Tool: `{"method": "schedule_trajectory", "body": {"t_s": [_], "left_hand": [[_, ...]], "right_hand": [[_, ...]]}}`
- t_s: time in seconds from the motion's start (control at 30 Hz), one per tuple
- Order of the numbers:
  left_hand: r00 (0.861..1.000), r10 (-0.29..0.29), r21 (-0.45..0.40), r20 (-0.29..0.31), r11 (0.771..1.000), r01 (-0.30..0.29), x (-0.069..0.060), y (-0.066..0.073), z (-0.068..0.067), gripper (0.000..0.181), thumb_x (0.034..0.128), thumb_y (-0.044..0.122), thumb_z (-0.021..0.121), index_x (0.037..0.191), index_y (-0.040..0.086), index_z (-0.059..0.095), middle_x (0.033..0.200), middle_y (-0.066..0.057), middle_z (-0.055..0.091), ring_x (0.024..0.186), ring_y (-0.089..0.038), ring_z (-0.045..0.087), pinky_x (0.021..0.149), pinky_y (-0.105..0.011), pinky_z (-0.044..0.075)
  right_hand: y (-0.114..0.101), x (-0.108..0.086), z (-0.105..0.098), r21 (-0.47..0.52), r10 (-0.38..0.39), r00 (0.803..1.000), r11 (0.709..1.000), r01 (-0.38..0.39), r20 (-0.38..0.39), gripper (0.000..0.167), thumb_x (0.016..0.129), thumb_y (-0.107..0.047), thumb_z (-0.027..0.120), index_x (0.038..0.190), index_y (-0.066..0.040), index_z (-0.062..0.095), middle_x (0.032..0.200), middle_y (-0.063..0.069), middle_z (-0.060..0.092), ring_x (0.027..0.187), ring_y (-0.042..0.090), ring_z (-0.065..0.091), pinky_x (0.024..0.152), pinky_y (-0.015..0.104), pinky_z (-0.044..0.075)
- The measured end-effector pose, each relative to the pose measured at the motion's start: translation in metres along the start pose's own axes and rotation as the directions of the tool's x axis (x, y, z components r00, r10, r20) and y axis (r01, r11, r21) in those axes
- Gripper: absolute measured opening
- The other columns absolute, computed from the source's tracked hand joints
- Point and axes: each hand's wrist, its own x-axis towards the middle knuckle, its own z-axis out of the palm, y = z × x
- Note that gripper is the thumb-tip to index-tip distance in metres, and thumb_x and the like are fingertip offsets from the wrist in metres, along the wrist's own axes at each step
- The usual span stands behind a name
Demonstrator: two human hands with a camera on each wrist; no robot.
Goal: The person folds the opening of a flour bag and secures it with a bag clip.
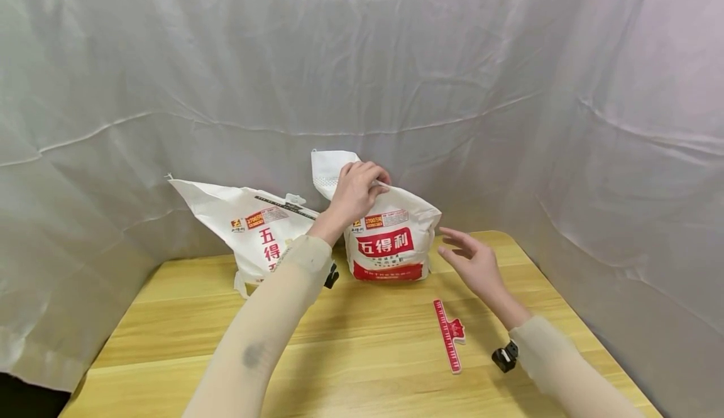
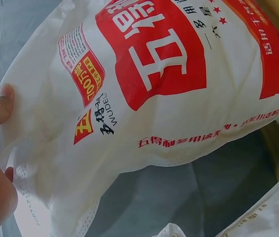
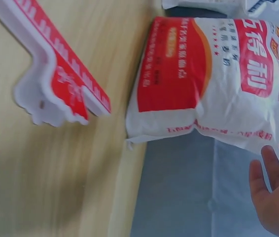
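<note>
We see two white printed bags standing toward the back of the counter (image 1: 367, 355), in front of a grey curtain (image 1: 452, 60). In the head view, the centre bag (image 1: 393, 239) is just above mid-frame, its red label facing us and its top corner sticking up toward the upper left. The left hand (image 1: 360, 188) grips this bag near the top; in the left wrist view we note the thumb lying on the front face at the left of the frame. The right hand (image 1: 472, 264) has its fingers spread and slightly bent, holding nothing, just beside the bag's right edge; we cannot tell whether the fingertips touch it. The left bag (image 1: 249, 229) leans left of centre, partly hidden by the left arm, with a dark-strip clip (image 1: 283, 204) across its upper part. We record a red clip (image 1: 448, 336) lying on the counter at lower right of centre.
</note>
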Motion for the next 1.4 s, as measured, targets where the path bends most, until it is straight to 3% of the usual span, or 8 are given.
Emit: {"method": "schedule_trajectory", "body": {"t_s": [0.2,0.4,0.57,0.7,0.93,1.17,1.4], "left_hand": [[1.000,-0.006,0.002,0.009,1.000,0.006,0.001,0.001,0.001,0.008,0.0970,0.022,0.073,0.102,0.015,0.072,0.107,0.001,0.071,0.108,-0.023,0.058,0.113,-0.045,0.033],[1.000,-0.011,0.005,0.017,1.000,0.011,0.001,0.000,0.002,0.008,0.0973,0.022,0.072,0.102,0.016,0.072,0.107,0.002,0.071,0.109,-0.022,0.058,0.113,-0.044,0.032],[1.000,-0.010,0.004,0.013,1.000,0.010,0.001,0.000,0.002,0.007,0.0976,0.021,0.072,0.102,0.016,0.072,0.107,0.002,0.071,0.109,-0.022,0.058,0.112,-0.044,0.033],[1.000,-0.006,0.007,0.007,1.000,0.006,0.000,0.000,0.002,0.006,0.0974,0.021,0.072,0.101,0.016,0.072,0.106,0.002,0.071,0.108,-0.022,0.058,0.112,-0.044,0.034],[1.000,0.016,0.011,-0.011,1.000,-0.016,0.001,0.000,0.003,0.007,0.0961,0.020,0.073,0.100,0.015,0.071,0.105,0.001,0.071,0.106,-0.022,0.058,0.110,-0.045,0.035],[1.000,0.013,0.009,-0.007,1.000,-0.013,0.000,-0.001,0.003,0.007,0.0960,0.021,0.074,0.100,0.015,0.071,0.104,0.001,0.071,0.105,-0.022,0.058,0.110,-0.045,0.035],[1.000,0.012,0.010,-0.009,1.000,-0.012,0.000,-0.001,0.003,0.007,0.0959,0.020,0.074,0.100,0.016,0.072,0.104,0.001,0.071,0.105,-0.022,0.058,0.110,-0.044,0.035]], "right_hand": [[0.006,-0.012,0.002,-0.010,-0.019,0.999,1.000,0.019,0.033,0.045,0.098,-0.020,0.074,0.139,-0.005,0.064,0.135,0.018,0.067,0.116,0.040,0.068,0.088,0.021,0.055],[0.016,-0.025,0.006,-0.039,-0.016,0.998,0.999,0.018,0.058,0.043,0.098,-0.018,0.075,0.138,-0.006,0.066,0.136,0.019,0.067,0.119,0.040,0.067,0.098,0.047,0.057],[0.025,-0.037,0.008,-0.041,-0.033,0.996,0.999,0.036,0.084,0.042,0.096,-0.013,0.076,0.136,-0.004,0.066,0.136,0.019,0.067,0.119,0.040,0.067,0.099,0.057,0.054],[0.033,-0.047,0.008,-0.066,-0.056,0.993,0.996,0.063,0.102,0.042,0.095,-0.009,0.076,0.134,-0.002,0.067,0.133,0.020,0.068,0.115,0.041,0.069,0.096,0.058,0.055],[0.045,-0.061,0.004,-0.098,0.026,0.985,0.995,-0.009,0.170,0.045,0.095,-0.014,0.076,0.138,-0.005,0.065,0.134,0.021,0.067,0.116,0.040,0.068,0.096,0.053,0.057],[0.052,-0.072,-0.003,-0.116,0.064,0.962,0.993,-0.034,0.264,0.048,0.093,-0.009,0.077,0.138,0.001,0.062,0.135,0.021,0.066,0.115,0.039,0.069,0.092,0.042,0.060],[0.058,-0.081,-0.009,-0.120,0.094,0.939,0.991,-0.057,0.331,0.048,0.092,-0.012,0.078,0.134,0.005,0.063,0.131,0.022,0.068,0.111,0.037,0.070,0.092,0.047,0.059]]}}
